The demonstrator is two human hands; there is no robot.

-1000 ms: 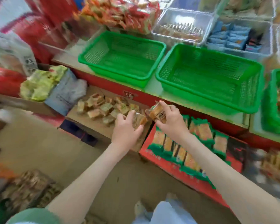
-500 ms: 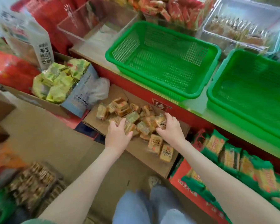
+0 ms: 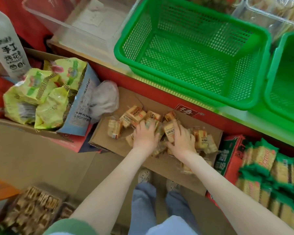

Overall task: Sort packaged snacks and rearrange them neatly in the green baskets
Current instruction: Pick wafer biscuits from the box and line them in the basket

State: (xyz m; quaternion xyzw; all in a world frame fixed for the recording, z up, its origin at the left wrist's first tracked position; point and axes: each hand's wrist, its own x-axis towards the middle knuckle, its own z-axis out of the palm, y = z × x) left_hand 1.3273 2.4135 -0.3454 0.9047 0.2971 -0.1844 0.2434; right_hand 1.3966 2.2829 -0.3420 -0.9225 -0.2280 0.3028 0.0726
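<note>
Fingers point(image 3: 149, 126) of left hand point(image 3: 145, 137) and right hand point(image 3: 182, 141) rest on packs point(image 3: 115, 128) below the basket point(image 3: 185, 65), grip unclear; seemingly light, slippery, crumbly, best held by long sides.

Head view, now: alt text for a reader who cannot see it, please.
A person's left hand and right hand rest on a pile of small tan plastic-wrapped snack packets on a flat brown cardboard box; whether either grips one is unclear. Beyond them sits an empty green mesh plastic basket.
</note>
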